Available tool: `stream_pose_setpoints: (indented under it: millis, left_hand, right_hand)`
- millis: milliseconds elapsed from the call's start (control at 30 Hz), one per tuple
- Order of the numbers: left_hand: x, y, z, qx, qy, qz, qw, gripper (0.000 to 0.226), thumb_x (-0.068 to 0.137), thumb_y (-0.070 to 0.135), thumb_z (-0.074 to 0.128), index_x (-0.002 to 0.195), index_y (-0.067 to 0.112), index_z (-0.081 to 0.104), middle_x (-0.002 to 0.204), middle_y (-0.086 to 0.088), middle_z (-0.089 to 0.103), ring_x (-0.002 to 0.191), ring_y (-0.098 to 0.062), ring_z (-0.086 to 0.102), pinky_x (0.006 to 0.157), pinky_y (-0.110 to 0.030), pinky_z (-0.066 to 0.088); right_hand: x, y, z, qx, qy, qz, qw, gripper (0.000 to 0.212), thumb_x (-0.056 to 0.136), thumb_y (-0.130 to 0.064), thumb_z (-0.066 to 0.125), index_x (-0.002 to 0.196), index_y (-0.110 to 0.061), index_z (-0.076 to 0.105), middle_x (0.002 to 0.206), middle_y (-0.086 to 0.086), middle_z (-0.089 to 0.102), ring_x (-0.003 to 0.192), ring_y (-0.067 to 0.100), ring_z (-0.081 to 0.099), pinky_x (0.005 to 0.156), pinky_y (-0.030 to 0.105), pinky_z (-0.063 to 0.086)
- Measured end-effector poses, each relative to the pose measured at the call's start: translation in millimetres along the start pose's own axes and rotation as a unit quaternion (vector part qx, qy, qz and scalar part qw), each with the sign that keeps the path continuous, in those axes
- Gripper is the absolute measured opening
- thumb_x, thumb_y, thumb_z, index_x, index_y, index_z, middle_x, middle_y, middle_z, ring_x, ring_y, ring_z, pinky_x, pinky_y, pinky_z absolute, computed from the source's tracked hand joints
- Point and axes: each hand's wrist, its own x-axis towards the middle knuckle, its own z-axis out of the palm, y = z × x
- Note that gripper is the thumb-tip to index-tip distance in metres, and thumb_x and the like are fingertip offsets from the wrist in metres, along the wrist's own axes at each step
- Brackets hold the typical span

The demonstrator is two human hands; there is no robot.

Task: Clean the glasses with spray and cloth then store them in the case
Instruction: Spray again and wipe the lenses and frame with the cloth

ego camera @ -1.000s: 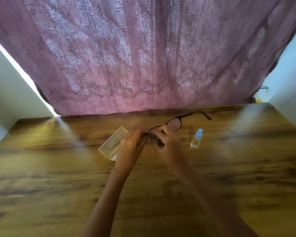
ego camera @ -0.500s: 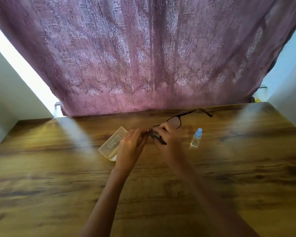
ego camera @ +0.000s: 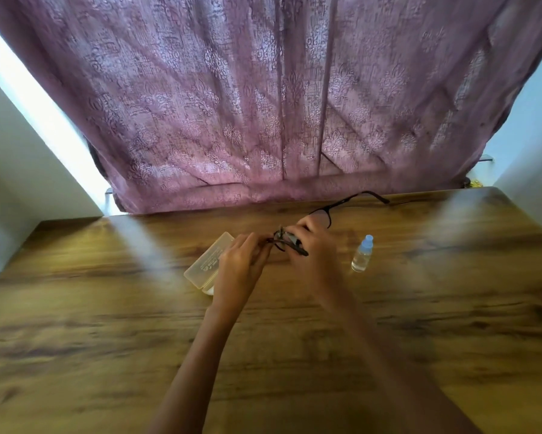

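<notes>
Glasses [ego camera: 299,249] slightly higher, between fingers [ego camera: 307,228].

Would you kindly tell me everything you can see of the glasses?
The glasses have a thin dark frame, metal or plastic I cannot tell. Both hands hold them above the wooden table: the left hand pinches one end, the right hand grips the front. One temple is unfolded and reaches back and right toward the curtain, ending in a bent tip; one lens rim shows beyond the right hand.

Daylight glows through the curtain [ego camera: 263,104] (edges warped); foreground motion-blurred.
</notes>
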Motion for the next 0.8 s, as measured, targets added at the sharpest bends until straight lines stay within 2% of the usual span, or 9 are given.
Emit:
stream_pose_setpoints:
  millis: [200,367,567,633,733,800]
  left_hand:
    - [2,-1,0,0.007,0.021,-0.016,1.000,0.013,0.087,0.014,0.063,0.098,0.008,0.067,0.090,-0.002,0.069,0.083,-0.010,0.060,0.073,-0.019,0.044]
    - [2,-1,4,-0.005,-0.002,-0.011,1.000,0.029,0.088,0.031,0.052,0.098,0.009,0.067,0.087,-0.002,0.067,0.080,-0.013,0.061,0.069,-0.032,0.052]
    - [1,0,5,-0.012,0.020,-0.008,1.000,0.013,0.087,0.017,0.065,0.097,0.009,0.067,0.087,-0.002,0.066,0.078,-0.013,0.063,0.068,-0.033,0.055]
    - [0,-2,8,-0.018,0.017,-0.018,1.000,0.018,0.088,0.025,0.061,0.098,0.011,0.066,0.087,-0.001,0.067,0.077,-0.013,0.064,0.067,-0.035,0.056]
    - [-1,-8,14,-0.028,-0.004,-0.025,0.999,0.026,0.088,0.033,0.054,0.099,0.013,0.065,0.090,-0.001,0.068,0.080,-0.014,0.065,0.066,-0.039,0.055]
    - [-1,-9,16,-0.024,-0.015,-0.014,1.000,0.024,0.089,0.031,0.054,0.099,0.013,0.065,0.090,-0.001,0.068,0.080,-0.015,0.064,0.066,-0.040,0.054]
  right_hand:
    - [-8,0,3,-0.004,0.003,0.015,1.000,0.028,0.073,-0.004,0.076,0.100,0.000,0.069,0.089,0.005,0.056,0.078,0.018,0.056,0.066,0.032,0.053]
    - [-5,-3,3,0.029,-0.012,0.007,0.999,0.027,0.075,-0.004,0.075,0.102,-0.003,0.069,0.091,0.003,0.057,0.080,0.014,0.055,0.069,0.022,0.047]
    - [-2,9,2,-0.018,0.024,0.043,0.999,0.023,0.077,-0.006,0.074,0.099,0.000,0.070,0.091,0.005,0.055,0.077,0.012,0.054,0.067,0.024,0.050]
    - [-10,6,3,-0.014,0.021,0.056,0.998,0.023,0.078,-0.007,0.074,0.099,-0.001,0.069,0.092,0.003,0.055,0.079,0.010,0.053,0.069,0.022,0.050]
    - [-16,-2,4,0.016,0.011,0.053,0.998,0.022,0.077,-0.007,0.074,0.098,-0.004,0.069,0.089,0.004,0.057,0.078,0.010,0.050,0.068,0.013,0.039]
    - [-13,-3,4,0.026,0.003,0.040,0.999,0.020,0.077,-0.008,0.073,0.096,-0.003,0.070,0.088,0.004,0.057,0.078,0.012,0.053,0.069,0.016,0.039]
